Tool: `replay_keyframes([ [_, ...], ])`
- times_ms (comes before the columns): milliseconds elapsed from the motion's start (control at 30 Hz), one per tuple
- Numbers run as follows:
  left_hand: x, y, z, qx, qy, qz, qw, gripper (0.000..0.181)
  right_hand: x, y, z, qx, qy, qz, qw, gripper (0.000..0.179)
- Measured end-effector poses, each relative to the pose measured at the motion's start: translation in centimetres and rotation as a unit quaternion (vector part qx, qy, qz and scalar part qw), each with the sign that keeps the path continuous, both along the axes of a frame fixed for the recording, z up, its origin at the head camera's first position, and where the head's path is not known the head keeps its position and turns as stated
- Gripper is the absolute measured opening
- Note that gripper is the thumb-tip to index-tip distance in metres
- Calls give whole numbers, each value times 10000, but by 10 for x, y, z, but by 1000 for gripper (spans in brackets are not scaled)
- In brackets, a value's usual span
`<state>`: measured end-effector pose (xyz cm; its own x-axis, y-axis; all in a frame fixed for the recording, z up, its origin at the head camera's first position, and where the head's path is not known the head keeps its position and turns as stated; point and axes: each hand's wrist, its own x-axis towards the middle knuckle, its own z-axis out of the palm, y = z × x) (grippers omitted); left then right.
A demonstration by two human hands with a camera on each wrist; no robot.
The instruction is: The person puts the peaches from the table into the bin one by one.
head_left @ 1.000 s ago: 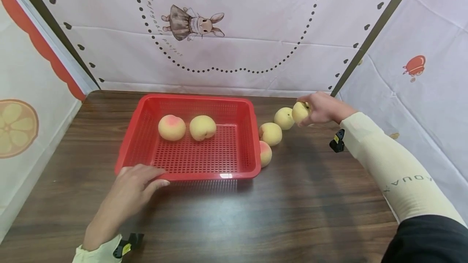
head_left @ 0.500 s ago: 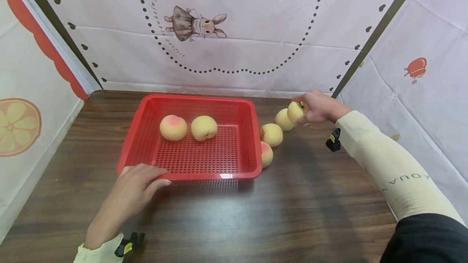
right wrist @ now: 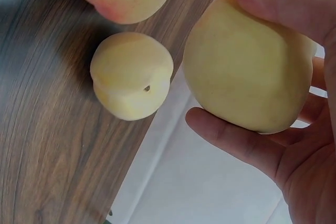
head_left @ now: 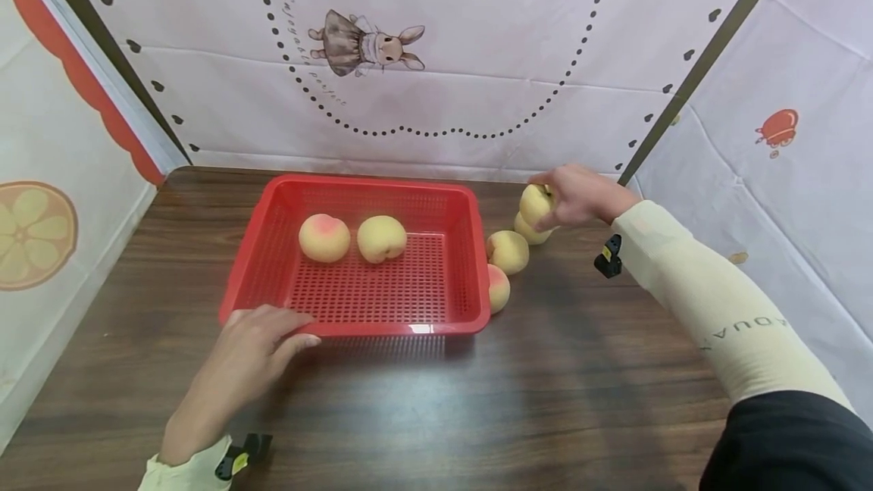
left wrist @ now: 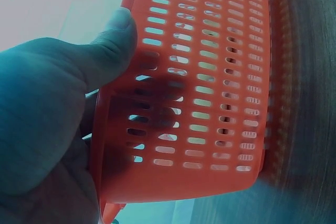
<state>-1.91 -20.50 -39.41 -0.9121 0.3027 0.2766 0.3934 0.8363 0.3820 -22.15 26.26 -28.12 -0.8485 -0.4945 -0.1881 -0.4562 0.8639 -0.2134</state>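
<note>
My right hand [head_left: 576, 194] grips a yellow peach [head_left: 535, 204] above the table, to the right of the basket. In the right wrist view the thumb and fingers curl round that peach [right wrist: 249, 69]. My left hand [head_left: 255, 347] holds the near left rim of a red plastic basket [head_left: 382, 329]. The left wrist view shows the thumb [left wrist: 118, 38] on the basket's outer wall and fingers behind it. Two peaches lie in the basket: a pink-topped one [head_left: 324, 238] and a yellow one [head_left: 382, 239].
Beside the basket's right wall, a yellow peach [head_left: 508, 251] and a pinkish peach [head_left: 499, 289] rest on the wooden table [head_left: 409, 415]. Another peach [head_left: 529, 232] is partly hidden behind the held one. Printed cloth walls [head_left: 470, 36] enclose the back and sides.
My right hand has moved left with its peach, now overlapping the table peach beneath it in the head view. The left hand stays on the basket rim.
</note>
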Motion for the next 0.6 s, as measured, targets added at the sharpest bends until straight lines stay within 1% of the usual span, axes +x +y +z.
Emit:
replay_keyframes([
  [100, 0, 0, -1, -4, 89, -30, 10000, 29, -1, -4, 1, -62, -2, 66, 10000, 48],
  [167, -1, 0, -1, -13, 88, -19, 10000, 29, -1, -7, 2, -59, 11, 92, 9999, 48],
  [400, 0, 1, 0, -75, -114, 60, 9999, 29, -1, -15, 2, -82, -2, 157, 9998, 57],
  [567, 0, 1, 0, -68, 10, 40, 10000, 29, -2, -19, 2, -99, -51, 119, 9999, 61],
  [600, 0, 1, 1, -63, -8, 34, 10000, 30, -3, -20, 2, -100, -64, 122, 9999, 61],
])
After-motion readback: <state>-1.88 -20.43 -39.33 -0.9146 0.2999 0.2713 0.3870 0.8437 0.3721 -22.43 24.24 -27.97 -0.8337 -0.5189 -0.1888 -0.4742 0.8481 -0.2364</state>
